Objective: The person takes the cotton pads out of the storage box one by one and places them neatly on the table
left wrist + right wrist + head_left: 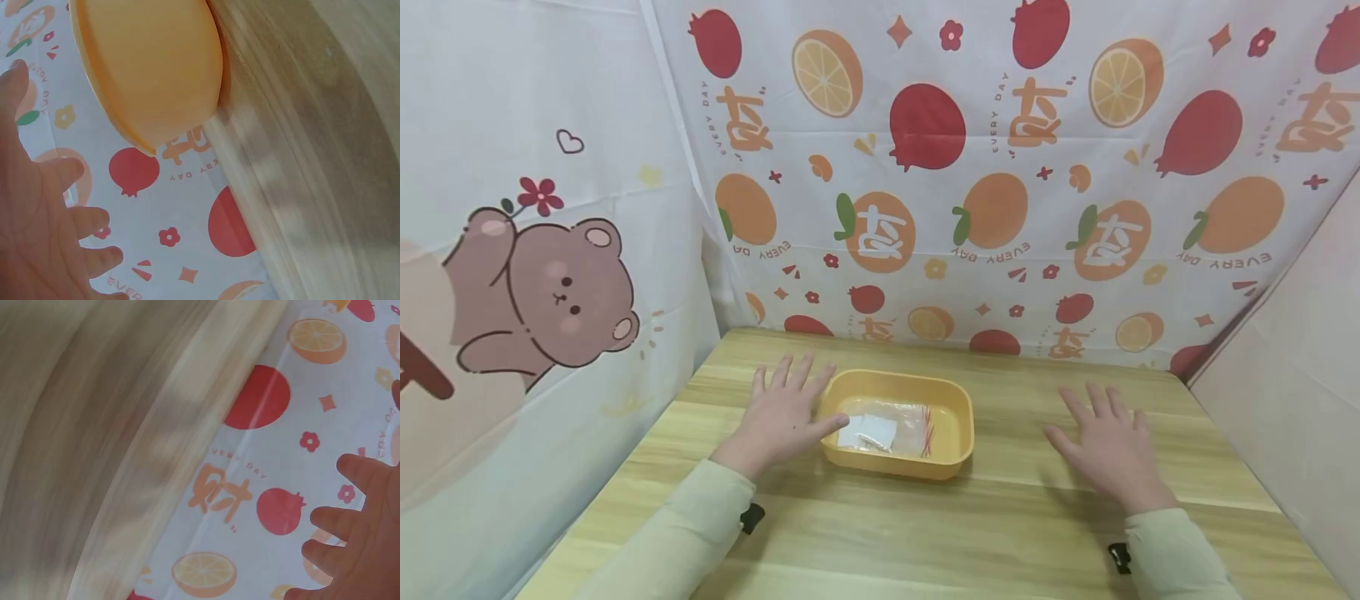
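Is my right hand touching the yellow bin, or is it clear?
Apart. The head view shows it: a broad strip of wooden table lies between the right hand and the yellow bin.

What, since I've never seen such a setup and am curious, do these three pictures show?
There is no machine here, only a person's bare left hand and right hand. The large picture comes from a camera worn on the head, looking forward and down. The two smaller ones come from cameras on the left and right wrists, so each shows that hand close up.

On the wooden table stands a yellow container, with clear plastic packaging and something white inside. The left hand is spread beside it; whether it touches the rim is unclear. The right hand is spread well apart from it. Neither holds anything.
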Demonstrator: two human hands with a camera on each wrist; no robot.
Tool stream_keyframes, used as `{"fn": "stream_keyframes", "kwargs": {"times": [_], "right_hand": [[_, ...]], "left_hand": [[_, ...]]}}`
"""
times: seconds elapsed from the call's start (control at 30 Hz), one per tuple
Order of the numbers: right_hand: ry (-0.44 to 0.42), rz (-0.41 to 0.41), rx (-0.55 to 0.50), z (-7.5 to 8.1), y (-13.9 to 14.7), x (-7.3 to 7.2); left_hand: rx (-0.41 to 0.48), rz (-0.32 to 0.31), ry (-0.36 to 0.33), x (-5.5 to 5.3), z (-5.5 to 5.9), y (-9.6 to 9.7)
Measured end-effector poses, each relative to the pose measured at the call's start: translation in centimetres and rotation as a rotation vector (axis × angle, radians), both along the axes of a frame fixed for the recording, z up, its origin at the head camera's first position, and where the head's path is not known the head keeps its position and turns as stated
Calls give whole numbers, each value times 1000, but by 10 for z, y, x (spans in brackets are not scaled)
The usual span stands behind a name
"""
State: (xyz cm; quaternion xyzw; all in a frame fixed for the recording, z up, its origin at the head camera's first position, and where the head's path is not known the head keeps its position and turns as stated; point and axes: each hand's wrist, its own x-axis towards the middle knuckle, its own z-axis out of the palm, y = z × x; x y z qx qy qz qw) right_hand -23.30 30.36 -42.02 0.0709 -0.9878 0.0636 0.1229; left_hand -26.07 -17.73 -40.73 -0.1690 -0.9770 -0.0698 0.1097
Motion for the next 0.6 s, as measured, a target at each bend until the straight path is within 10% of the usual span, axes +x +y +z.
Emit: {"fn": "stream_keyframes", "kwargs": {"times": [0.23, 0.6], "right_hand": [[9, 67, -58, 7, -20, 1], [-183, 227, -453, 29, -62, -3]], "left_hand": [[79, 18, -65, 2, 0, -1], [596, 123, -390, -18, -5, -1]]}}
